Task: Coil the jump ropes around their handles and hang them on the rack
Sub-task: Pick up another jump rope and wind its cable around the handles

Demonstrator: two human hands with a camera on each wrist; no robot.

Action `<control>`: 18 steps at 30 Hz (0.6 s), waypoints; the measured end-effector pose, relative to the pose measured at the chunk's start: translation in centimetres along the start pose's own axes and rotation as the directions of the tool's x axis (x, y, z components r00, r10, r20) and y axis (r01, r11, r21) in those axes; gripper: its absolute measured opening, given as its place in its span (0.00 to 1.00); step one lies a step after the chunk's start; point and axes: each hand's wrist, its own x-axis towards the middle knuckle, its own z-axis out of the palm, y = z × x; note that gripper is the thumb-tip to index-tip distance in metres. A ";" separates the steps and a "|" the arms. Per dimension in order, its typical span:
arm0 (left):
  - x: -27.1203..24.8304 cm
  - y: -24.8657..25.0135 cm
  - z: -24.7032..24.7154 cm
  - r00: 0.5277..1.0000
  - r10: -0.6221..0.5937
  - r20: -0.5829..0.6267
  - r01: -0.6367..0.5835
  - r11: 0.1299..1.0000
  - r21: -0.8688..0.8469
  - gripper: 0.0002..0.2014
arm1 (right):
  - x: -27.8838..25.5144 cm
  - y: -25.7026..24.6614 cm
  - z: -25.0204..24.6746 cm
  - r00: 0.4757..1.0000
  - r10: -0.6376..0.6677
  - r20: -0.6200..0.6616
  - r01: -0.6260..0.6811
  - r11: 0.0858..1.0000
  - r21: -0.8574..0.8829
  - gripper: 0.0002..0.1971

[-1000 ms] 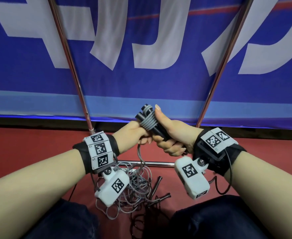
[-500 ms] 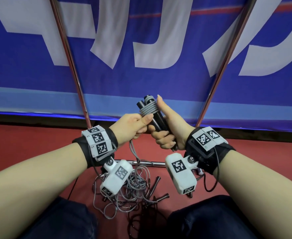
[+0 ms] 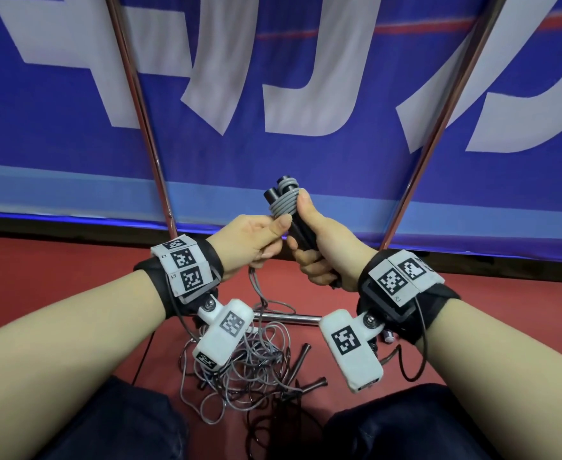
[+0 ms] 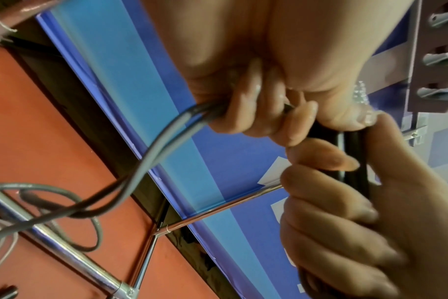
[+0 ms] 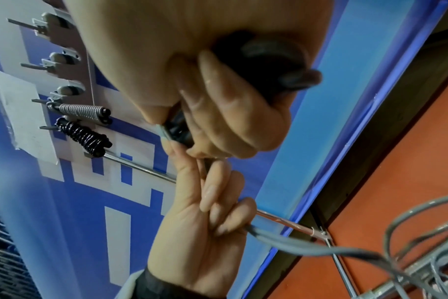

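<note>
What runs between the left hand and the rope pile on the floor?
Two grey rope strands hang from the left hand down to the rope pile, seen in the head and left wrist views.

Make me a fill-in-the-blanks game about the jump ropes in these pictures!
1. The right hand grips two black ____.
2. The rope coiled round the handles is ____ in colour.
3. The left hand holds the loose rope, which trails down to a tangled pile on the ____ floor.
4. On the rack, ____ coiled ropes already hang.

Missing words: handles; grey; red; two
</note>
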 end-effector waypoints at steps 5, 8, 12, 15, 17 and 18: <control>0.4 -0.6 -0.3 0.989 -0.035 -0.147 0.072 0.965 0.253 0.29 | 0.7 0.0 -0.2 0.975 -0.061 -0.212 0.013 0.975 -0.222 0.31; 0.6 -0.5 -0.8 0.985 -0.168 -0.049 0.172 0.980 0.096 0.29 | 1.0 0.8 -1.2 0.911 -0.213 -0.355 -0.018 0.836 -0.549 0.30; 0.8 0.0 -1.1 0.937 -0.337 0.096 0.346 0.933 -0.099 0.38 | 1.4 2.0 -1.0 0.868 -0.362 -0.341 -0.132 0.494 -0.859 0.27; 0.7 0.0 -0.7 0.943 -0.333 0.024 0.330 0.941 0.082 0.41 | 1.9 2.4 0.2 0.869 -0.413 -0.271 -0.134 0.331 -0.934 0.26; 0.6 -0.3 -0.7 0.949 -0.314 -0.002 0.310 0.936 0.169 0.33 | 2.3 2.6 0.6 0.874 -0.422 -0.242 -0.128 0.280 -0.951 0.23; 0.6 -0.5 -0.7 0.953 -0.302 -0.011 0.299 0.937 0.182 0.27 | 2.4 2.6 0.6 0.874 -0.422 -0.239 -0.125 0.280 -0.952 0.22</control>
